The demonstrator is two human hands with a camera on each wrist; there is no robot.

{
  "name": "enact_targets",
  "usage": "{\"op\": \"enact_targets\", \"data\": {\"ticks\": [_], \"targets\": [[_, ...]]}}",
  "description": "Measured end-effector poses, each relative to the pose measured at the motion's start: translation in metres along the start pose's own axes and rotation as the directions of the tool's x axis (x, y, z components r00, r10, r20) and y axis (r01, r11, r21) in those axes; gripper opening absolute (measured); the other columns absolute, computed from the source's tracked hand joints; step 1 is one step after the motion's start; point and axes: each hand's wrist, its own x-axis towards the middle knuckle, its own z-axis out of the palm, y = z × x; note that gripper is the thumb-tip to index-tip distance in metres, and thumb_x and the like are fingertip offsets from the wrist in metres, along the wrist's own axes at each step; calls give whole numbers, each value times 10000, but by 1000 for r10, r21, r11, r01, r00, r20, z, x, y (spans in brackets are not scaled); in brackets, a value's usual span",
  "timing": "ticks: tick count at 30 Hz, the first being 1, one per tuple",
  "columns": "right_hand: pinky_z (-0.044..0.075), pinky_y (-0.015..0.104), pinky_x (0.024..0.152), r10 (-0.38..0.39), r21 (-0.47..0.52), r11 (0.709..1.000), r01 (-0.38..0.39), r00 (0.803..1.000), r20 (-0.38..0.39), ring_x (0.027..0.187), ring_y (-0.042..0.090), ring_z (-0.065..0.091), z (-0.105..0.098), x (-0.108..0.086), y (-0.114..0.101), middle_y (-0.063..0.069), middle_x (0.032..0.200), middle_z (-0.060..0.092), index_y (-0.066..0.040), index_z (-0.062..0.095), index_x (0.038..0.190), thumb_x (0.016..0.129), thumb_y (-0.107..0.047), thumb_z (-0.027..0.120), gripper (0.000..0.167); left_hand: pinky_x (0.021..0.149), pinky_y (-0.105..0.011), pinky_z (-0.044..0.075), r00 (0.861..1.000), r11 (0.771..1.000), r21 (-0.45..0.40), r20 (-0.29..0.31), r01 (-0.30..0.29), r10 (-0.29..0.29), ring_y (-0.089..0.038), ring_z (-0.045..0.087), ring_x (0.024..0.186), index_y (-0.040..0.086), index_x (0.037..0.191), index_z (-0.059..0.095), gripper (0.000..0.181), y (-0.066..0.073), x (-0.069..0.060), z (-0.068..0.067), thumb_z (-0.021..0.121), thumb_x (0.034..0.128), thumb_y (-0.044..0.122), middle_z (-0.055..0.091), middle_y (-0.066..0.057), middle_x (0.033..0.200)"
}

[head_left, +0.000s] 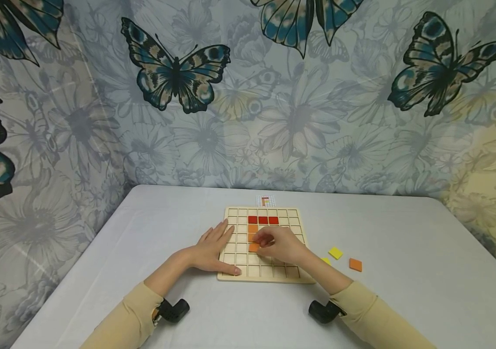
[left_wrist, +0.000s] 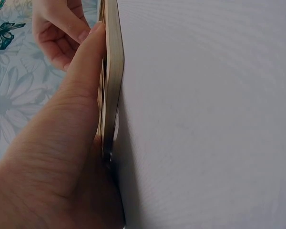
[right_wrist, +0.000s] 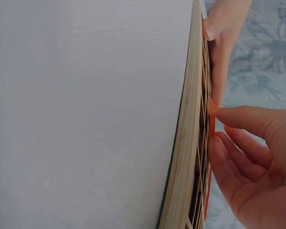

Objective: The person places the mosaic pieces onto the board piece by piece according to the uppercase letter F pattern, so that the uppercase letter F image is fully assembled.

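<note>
A wooden grid board (head_left: 274, 274) lies on the white table. Three red tiles (head_left: 263, 220) sit side by side in an upper row, with orange tiles (head_left: 252, 228) in a column beneath the leftmost one. My left hand (head_left: 213, 249) rests with spread fingers on the board's left edge, thumb at the lower left corner. Over the board's middle, my right hand (head_left: 280, 245) pinches an orange square tile (right_wrist: 212, 117) at the column's lower end. That tile stands slightly proud of the grid in the right wrist view. Fingers partly cover the column.
Right of the board lie a yellow tile (head_left: 335, 252) and a loose orange tile (head_left: 355, 264); another yellow tile (head_left: 326, 261) is partly hidden by the right forearm. A small printed pattern card (head_left: 265, 200) lies behind the board. Butterfly-patterned cloth (head_left: 248, 121) hangs beyond the table.
</note>
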Motion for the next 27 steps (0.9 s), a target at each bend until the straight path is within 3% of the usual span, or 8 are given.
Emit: {"op": "enact_targets", "data": {"ticks": [12, 18, 27], "targets": [[529, 257, 808, -15, 46, 999, 15, 1000, 12, 912, 173, 642, 1, -2, 1, 29, 996, 690, -41, 703, 1047, 813, -27, 769, 243, 1170, -484, -19, 1000, 1000, 5, 3, 10, -10, -264, -84, 1484, 56, 1570, 34, 1180, 2, 0, -1, 644, 790, 699, -94, -151, 1619], [531, 315, 848, -11, 49, 999, 11, 1000, 3, 949, 174, 643, -3, -9, 4, 16, 1031, 695, -68, 707, 1062, 830, -70, 764, 240, 1171, -488, -11, 1000, 1000, 4, 7, 11, -11, -268, -81, 1485, 51, 1569, 37, 1187, 2, 1, -1, 641, 786, 707, -90, -154, 1620], [510, 322, 739, 42, 4, 999, -42, 998, -36, 898, 154, 626, -23, -30, 12, -14, 994, 687, -127, 722, 1013, 880, -135, 717, 134, 1166, -487, -26, 1000, 1000, -7, -13, -21, 21, -258, -96, 1483, 53, 1569, 23, 1235, -5, 3, 4, 606, 752, 772, -103, -153, 1618]]}}
